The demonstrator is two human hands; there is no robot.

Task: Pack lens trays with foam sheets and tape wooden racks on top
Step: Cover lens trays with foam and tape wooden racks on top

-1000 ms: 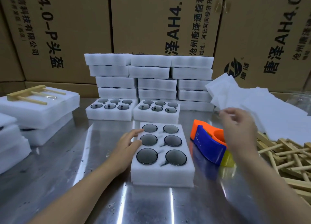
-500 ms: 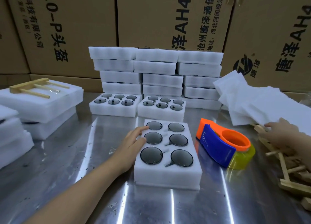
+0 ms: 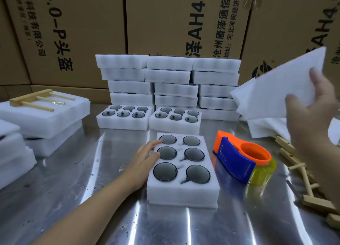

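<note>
A white foam lens tray [image 3: 184,189] with several dark round lenses lies on the metal table in front of me. My left hand [image 3: 145,160] rests on its left edge, fingers straight and touching the foam. My right hand [image 3: 312,116] is raised at the right and holds a thin white foam sheet [image 3: 287,82] in the air, thumb on the near side and fingers behind. An orange and blue tape dispenser [image 3: 241,162] sits just right of the tray. Loose wooden racks [image 3: 301,171] lie at the right edge.
Two more open lens trays [image 3: 125,123] [image 3: 174,127] stand behind, in front of stacked closed foam trays [image 3: 169,79]. At left, stacked foam packs carry a wooden rack [image 3: 36,99]. A pile of foam sheets [image 3: 266,127] lies at right. Cardboard boxes [image 3: 184,23] wall the back.
My right hand went down to the sheet pile, then rose with one foam sheet. My left hand stayed on the tray's left edge.
</note>
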